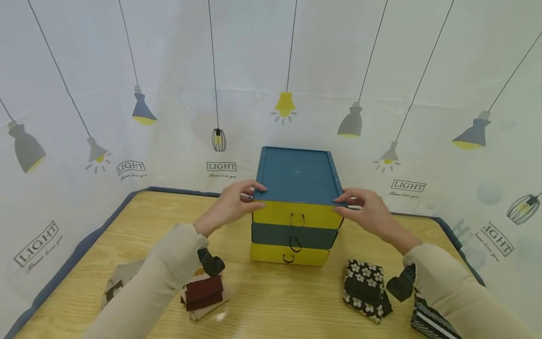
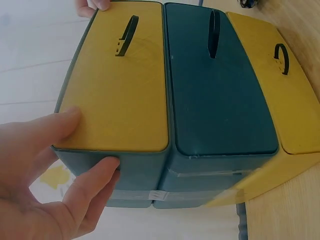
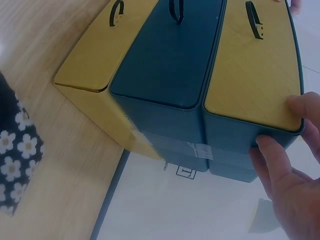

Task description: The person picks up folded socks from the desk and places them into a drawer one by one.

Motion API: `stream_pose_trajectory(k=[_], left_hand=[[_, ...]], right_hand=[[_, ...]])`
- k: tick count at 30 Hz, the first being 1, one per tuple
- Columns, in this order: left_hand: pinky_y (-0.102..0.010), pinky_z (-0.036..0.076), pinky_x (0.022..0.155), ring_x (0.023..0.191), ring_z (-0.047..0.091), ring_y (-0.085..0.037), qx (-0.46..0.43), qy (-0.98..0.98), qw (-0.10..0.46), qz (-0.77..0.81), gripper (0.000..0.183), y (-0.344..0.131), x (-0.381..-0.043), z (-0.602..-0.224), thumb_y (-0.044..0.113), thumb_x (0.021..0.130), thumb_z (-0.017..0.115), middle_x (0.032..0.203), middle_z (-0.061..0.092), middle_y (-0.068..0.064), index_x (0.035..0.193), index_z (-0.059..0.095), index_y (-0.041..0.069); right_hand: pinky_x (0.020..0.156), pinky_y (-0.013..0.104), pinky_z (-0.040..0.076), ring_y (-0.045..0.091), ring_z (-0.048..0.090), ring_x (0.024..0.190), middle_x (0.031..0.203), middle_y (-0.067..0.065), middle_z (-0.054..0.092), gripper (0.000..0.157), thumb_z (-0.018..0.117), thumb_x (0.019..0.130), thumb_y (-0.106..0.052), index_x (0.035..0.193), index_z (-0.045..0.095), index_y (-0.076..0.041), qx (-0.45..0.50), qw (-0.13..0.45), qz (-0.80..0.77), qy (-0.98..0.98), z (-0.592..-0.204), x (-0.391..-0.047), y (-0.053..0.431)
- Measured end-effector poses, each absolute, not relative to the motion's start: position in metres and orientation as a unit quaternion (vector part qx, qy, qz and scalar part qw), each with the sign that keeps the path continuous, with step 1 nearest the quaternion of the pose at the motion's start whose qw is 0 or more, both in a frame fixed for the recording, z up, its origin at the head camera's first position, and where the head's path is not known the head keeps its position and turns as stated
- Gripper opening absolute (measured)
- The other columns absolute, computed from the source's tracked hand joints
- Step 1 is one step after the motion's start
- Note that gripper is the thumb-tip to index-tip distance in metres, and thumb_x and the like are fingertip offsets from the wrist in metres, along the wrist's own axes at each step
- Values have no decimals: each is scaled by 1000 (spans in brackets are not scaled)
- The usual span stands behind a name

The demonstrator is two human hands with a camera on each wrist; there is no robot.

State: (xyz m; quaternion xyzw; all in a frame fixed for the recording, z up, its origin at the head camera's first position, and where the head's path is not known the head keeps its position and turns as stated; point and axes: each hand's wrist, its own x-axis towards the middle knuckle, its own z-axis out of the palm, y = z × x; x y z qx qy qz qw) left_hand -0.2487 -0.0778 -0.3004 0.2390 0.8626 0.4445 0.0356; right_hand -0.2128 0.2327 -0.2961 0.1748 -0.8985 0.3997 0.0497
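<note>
A stack of three storage drawers (image 1: 296,238) stands in the middle of the table, with yellow, dark green and yellow fronts and black loop pulls. Its top drawer (image 2: 125,100) has a yellow front and a blue-green casing (image 1: 298,174). My left hand (image 1: 237,200) holds this top drawer at its front left corner, thumb (image 2: 67,122) against the yellow front and fingers along the casing side. At the front right corner, my right hand (image 1: 366,207) grips it the same way, with its thumb (image 3: 305,105) on the front. All three drawers are shut.
Folded dark red cloth (image 1: 204,292) and a grey cloth (image 1: 120,282) lie at the left of the wooden table (image 1: 254,301). Black flowered cloth (image 1: 366,289) and a striped black-and-white piece (image 1: 429,318) lie at the right. A lamp-printed white curtain (image 1: 250,61) hangs behind.
</note>
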Motion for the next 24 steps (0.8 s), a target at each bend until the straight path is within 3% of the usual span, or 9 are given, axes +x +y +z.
stream_pose_trajectory(k=[8, 24], left_hand=[[-41, 49, 81, 107, 50, -30, 226, 864, 58, 447, 32, -67, -251, -296, 17, 84, 65, 123, 48, -14, 115, 58, 14], [-41, 48, 83, 109, 50, -28, 236, 863, 50, 443, 33, -61, -254, -298, 17, 84, 65, 125, 48, -12, 116, 58, 14]], right_hand=[[83, 48, 47, 40, 49, 110, 130, 25, 42, 19, 63, 85, -16, 99, 63, -2, 167, 50, 384, -907, -293, -209, 240], [83, 48, 47, 43, 47, 110, 129, 26, 42, 20, 62, 86, -13, 101, 62, 0, 158, 61, 378, -910, -293, -208, 242]])
